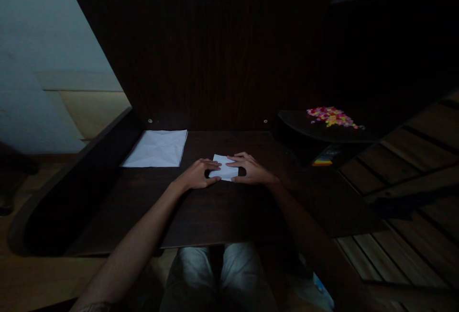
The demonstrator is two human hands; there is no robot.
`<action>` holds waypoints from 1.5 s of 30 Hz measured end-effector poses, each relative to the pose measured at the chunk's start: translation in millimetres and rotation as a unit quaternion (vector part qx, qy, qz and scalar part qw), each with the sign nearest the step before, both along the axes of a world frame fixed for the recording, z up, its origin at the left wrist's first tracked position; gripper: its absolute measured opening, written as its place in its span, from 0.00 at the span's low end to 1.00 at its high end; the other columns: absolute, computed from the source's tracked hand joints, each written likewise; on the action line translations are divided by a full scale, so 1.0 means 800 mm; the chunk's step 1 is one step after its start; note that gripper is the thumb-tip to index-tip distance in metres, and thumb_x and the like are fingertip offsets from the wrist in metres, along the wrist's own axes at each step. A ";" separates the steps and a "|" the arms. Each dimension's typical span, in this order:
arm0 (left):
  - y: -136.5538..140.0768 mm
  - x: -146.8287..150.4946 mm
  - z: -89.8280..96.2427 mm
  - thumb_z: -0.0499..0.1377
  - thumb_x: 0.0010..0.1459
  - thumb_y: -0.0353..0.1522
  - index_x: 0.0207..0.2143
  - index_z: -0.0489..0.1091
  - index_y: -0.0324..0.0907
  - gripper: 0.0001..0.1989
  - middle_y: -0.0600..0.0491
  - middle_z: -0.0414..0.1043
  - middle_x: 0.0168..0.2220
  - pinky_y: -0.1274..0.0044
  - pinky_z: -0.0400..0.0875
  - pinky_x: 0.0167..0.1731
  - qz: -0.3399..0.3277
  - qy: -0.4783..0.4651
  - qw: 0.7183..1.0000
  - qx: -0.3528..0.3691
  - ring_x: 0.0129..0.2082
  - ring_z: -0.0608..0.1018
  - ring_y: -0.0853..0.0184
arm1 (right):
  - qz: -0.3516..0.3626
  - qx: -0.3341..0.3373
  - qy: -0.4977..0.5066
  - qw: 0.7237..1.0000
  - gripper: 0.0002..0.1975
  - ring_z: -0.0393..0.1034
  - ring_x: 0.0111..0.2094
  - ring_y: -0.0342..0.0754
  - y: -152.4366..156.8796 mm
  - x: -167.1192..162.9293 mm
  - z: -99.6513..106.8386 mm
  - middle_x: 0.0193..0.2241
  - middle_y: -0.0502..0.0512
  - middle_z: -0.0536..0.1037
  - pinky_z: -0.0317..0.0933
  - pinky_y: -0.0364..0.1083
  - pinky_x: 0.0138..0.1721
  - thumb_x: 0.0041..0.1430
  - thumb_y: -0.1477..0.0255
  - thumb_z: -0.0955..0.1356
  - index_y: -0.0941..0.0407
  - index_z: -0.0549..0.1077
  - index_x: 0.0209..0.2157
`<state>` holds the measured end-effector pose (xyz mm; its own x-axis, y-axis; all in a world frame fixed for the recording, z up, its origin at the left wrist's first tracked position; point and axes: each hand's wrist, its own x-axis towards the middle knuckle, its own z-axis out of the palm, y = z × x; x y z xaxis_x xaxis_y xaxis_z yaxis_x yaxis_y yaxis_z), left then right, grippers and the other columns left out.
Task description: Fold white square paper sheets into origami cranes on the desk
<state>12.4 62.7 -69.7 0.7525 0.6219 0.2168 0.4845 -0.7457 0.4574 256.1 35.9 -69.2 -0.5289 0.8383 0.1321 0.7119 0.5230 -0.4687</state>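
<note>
A small piece of folded white paper [225, 168] lies on the dark desk in front of me, between my two hands. My left hand [201, 173] holds its left side, fingertips on top and thumb at the near edge. From the right, my right hand [251, 168] grips the same paper, with its fingers across the upper part and its thumb at the lower right corner. To the left, a stack of larger white sheets [158, 148], slightly creased, rests on the desk.
The dark wooden desk [222, 216] has a tall back panel [215, 53] and a raised left side [71, 197]. At the right, a rounded shelf [301, 125] carries a heap of small pink, red and yellow pieces [333, 117]. Beneath it sits a yellow-orange item [322, 162].
</note>
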 end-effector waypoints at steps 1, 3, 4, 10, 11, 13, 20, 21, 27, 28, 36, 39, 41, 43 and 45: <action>0.000 0.000 0.001 0.60 0.53 0.39 0.46 0.73 0.41 0.19 0.47 0.72 0.50 0.65 0.62 0.55 0.004 -0.001 1.000 0.001 0.51 0.73 0.59 | 0.001 0.001 0.004 1.000 0.27 0.55 0.57 0.59 0.000 0.001 0.001 0.58 0.55 0.66 0.51 0.62 0.55 0.47 0.63 0.73 0.48 0.71 0.52; -0.001 0.000 0.002 0.60 0.54 0.40 0.45 0.74 0.42 0.18 0.47 0.73 0.49 0.65 0.63 0.53 0.007 -0.006 1.000 0.000 0.49 0.74 0.59 | -0.002 0.008 0.014 1.000 0.23 0.57 0.56 0.58 0.000 0.002 0.002 0.56 0.55 0.68 0.52 0.62 0.55 0.49 0.65 0.72 0.48 0.73 0.49; -0.002 0.000 0.003 0.60 0.54 0.40 0.44 0.74 0.42 0.18 0.48 0.74 0.48 0.65 0.64 0.52 0.006 -0.009 1.000 -0.002 0.49 0.75 0.59 | -0.004 0.013 0.020 1.000 0.21 0.58 0.55 0.58 0.001 0.002 0.002 0.55 0.54 0.69 0.52 0.61 0.55 0.49 0.66 0.72 0.49 0.74 0.48; -0.004 0.001 0.006 0.58 0.56 0.38 0.41 0.76 0.43 0.14 0.49 0.77 0.43 0.68 0.67 0.48 -0.010 -0.042 0.999 -0.015 0.44 0.76 0.62 | -0.024 0.048 0.068 0.996 0.14 0.63 0.50 0.54 0.003 0.002 -0.003 0.47 0.56 0.75 0.57 0.57 0.52 0.55 0.68 0.68 0.51 0.76 0.45; -0.004 0.002 0.006 0.58 0.56 0.37 0.41 0.76 0.43 0.13 0.49 0.78 0.42 0.69 0.67 0.47 -0.014 -0.050 0.998 -0.020 0.43 0.76 0.62 | -0.036 0.050 0.077 0.995 0.16 0.64 0.49 0.53 0.004 0.002 -0.003 0.46 0.56 0.76 0.58 0.56 0.51 0.56 0.68 0.68 0.51 0.74 0.47; -0.004 0.002 0.004 0.59 0.56 0.36 0.41 0.76 0.44 0.12 0.50 0.78 0.40 0.70 0.69 0.45 -0.019 -0.069 0.997 -0.033 0.41 0.76 0.63 | -0.064 0.048 0.088 0.993 0.22 0.66 0.47 0.52 0.005 0.001 -0.005 0.45 0.57 0.76 0.59 0.55 0.50 0.55 0.67 0.68 0.51 0.70 0.52; -0.007 0.008 -0.007 0.59 0.55 0.36 0.49 0.71 0.43 0.19 0.48 0.73 0.49 0.68 0.65 0.49 -0.029 -0.061 0.997 -0.020 0.46 0.73 0.62 | -0.062 0.058 0.069 0.994 0.17 0.65 0.46 0.52 0.013 -0.002 -0.018 0.45 0.56 0.76 0.58 0.55 0.50 0.55 0.67 0.69 0.52 0.74 0.47; -0.008 0.009 -0.009 0.59 0.56 0.36 0.51 0.70 0.44 0.20 0.48 0.71 0.52 0.66 0.63 0.50 -0.028 -0.046 0.998 -0.013 0.48 0.71 0.61 | -0.059 0.061 0.067 0.994 0.16 0.64 0.47 0.52 0.014 -0.002 -0.020 0.46 0.55 0.76 0.57 0.55 0.51 0.55 0.67 0.68 0.52 0.74 0.47; -0.015 0.013 -0.008 0.55 0.58 0.37 0.57 0.63 0.46 0.23 0.47 0.65 0.57 0.56 0.53 0.54 -0.007 0.037 0.999 0.009 0.57 0.62 0.54 | -0.111 0.074 0.054 0.990 0.23 0.59 0.51 0.56 0.014 -0.004 -0.027 0.53 0.57 0.71 0.54 0.58 0.52 0.55 0.65 0.68 0.52 0.68 0.54; -0.016 0.013 -0.007 0.55 0.58 0.37 0.57 0.63 0.46 0.23 0.46 0.65 0.57 0.56 0.53 0.54 -0.008 0.041 0.999 0.009 0.58 0.62 0.54 | -0.125 0.077 0.054 0.988 0.26 0.59 0.52 0.56 0.013 -0.004 -0.027 0.54 0.58 0.70 0.54 0.59 0.52 0.55 0.64 0.68 0.53 0.66 0.55; -0.016 0.014 -0.006 0.54 0.59 0.38 0.55 0.66 0.45 0.21 0.45 0.67 0.55 0.56 0.44 0.59 -0.025 0.050 0.995 0.081 0.59 0.64 0.57 | -0.160 0.060 0.119 0.978 0.16 0.66 0.42 0.52 0.011 -0.012 -0.023 0.39 0.56 0.75 0.60 0.56 0.47 0.52 0.69 0.69 0.53 0.72 0.44; -0.015 0.013 -0.009 0.53 0.60 0.38 0.54 0.67 0.44 0.20 0.44 0.66 0.56 0.59 0.49 0.59 -0.026 0.049 0.995 0.086 0.57 0.66 0.58 | -0.156 -0.015 0.237 0.959 0.16 0.69 0.36 0.47 0.017 -0.014 -0.025 0.38 0.56 0.74 0.65 0.50 0.40 0.50 0.72 0.70 0.55 0.71 0.42; -0.014 0.013 -0.011 0.53 0.61 0.38 0.53 0.68 0.42 0.20 0.43 0.65 0.57 0.62 0.54 0.59 -0.032 0.041 0.996 0.077 0.58 0.66 0.59 | -0.173 -0.075 0.310 0.932 0.17 0.70 0.35 0.46 0.020 -0.014 -0.027 0.41 0.58 0.74 0.67 0.48 0.37 0.48 0.72 0.70 0.56 0.70 0.42; -0.013 0.013 -0.012 0.52 0.62 0.38 0.53 0.68 0.40 0.20 0.43 0.64 0.57 0.65 0.56 0.59 -0.038 0.037 0.996 0.065 0.59 0.65 0.60 | -0.198 -0.118 0.353 0.907 0.18 0.71 0.34 0.45 0.023 -0.013 -0.029 0.43 0.58 0.73 0.68 0.47 0.36 0.45 0.72 0.71 0.56 0.70 0.41; -0.012 0.013 -0.012 0.51 0.62 0.39 0.53 0.69 0.40 0.20 0.44 0.63 0.58 0.67 0.57 0.59 -0.035 0.038 0.997 0.060 0.59 0.64 0.60 | -0.215 -0.146 0.379 0.888 0.19 0.71 0.32 0.44 0.023 -0.013 -0.029 0.43 0.58 0.73 0.68 0.45 0.32 0.43 0.73 0.72 0.56 0.70 0.40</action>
<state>22.4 52.7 -79.6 0.8098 0.5411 0.2266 0.4602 -0.8255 0.3268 245.3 54.3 -92.4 -0.0032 0.9983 0.0574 0.2381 0.0566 -0.9696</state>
